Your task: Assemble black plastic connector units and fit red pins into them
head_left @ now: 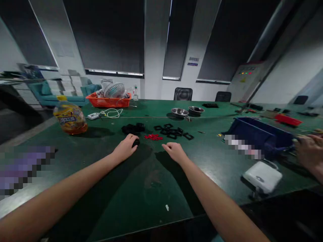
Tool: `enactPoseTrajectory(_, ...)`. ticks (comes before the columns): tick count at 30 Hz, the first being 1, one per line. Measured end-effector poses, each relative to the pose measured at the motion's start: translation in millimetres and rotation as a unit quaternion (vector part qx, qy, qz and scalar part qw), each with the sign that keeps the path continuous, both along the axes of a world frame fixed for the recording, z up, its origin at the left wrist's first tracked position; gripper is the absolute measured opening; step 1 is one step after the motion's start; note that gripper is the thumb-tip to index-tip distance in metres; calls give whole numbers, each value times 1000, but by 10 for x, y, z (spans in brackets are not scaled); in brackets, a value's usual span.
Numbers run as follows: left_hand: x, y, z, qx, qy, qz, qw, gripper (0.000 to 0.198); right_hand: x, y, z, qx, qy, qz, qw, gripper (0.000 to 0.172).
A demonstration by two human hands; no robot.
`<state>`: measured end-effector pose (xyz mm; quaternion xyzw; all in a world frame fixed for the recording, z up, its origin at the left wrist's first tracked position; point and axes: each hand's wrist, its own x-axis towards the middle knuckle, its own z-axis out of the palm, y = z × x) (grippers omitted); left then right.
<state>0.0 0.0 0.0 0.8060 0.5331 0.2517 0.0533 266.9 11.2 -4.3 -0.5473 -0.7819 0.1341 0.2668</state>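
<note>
My left hand (pixel 125 148) is closed round a small black part (pixel 136 143) that sticks out at its right side. My right hand (pixel 175 151) is held just above the green table with its fingers curled in; what it holds, if anything, is hidden. Between and beyond the hands lies a small heap of red plastic pieces (pixel 153 137). Behind my left hand is a pile of black parts (pixel 132 128). Several flat black frames (pixel 172 136) are scattered to the right of the red pieces.
A bottle of orange liquid (pixel 70 117) stands at left. Farther back are an orange basket (pixel 108 102), a white power strip (pixel 94 116) and metal pans (pixel 180 112). At right are a blue bin (pixel 259 134), a white device (pixel 262 176) and another person's hand (pixel 309 151).
</note>
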Motion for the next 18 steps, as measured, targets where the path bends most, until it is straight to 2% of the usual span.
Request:
enactPoseTrajectory(5,-74,-93,-73,1,-17,-9,1000,28,5,1,-19,-7,-4,7,1000,41)
enactPoseTrajectory(14,-112,-68,-121,-10,-43,-28,999,32,-12,8,-10,-9,-7,-1,1000,41)
enactPoseTrajectory(18,-107,-63,-126,-18,-54,-16,998,37,-6,23,-20,-2,-2,-8,1000,42)
